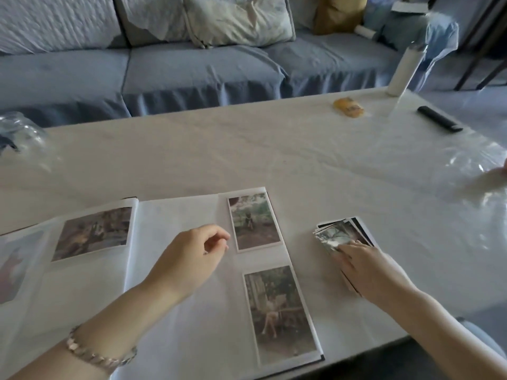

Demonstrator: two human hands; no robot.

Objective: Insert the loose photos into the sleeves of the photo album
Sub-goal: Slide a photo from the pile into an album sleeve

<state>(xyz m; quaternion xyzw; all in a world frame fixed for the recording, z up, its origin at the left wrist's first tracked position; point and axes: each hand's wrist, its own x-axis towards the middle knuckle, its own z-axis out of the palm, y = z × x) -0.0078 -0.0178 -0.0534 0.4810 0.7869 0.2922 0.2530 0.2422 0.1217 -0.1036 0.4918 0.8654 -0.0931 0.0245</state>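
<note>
Fingers [349,249] of right hand [365,267] straight, pressing stack of loose glossy photos [340,231] beside open white-paged photo album [175,215], near edge of white-clothed table [274,149]. Left hand [189,253] loosely curled, holding nothing, over album's right page.

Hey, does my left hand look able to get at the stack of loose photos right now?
Probably yes, but only its far end. The left hand hovers over the album page with bare table between it and the stack of loose photos; the right hand rests on the near part.
</note>
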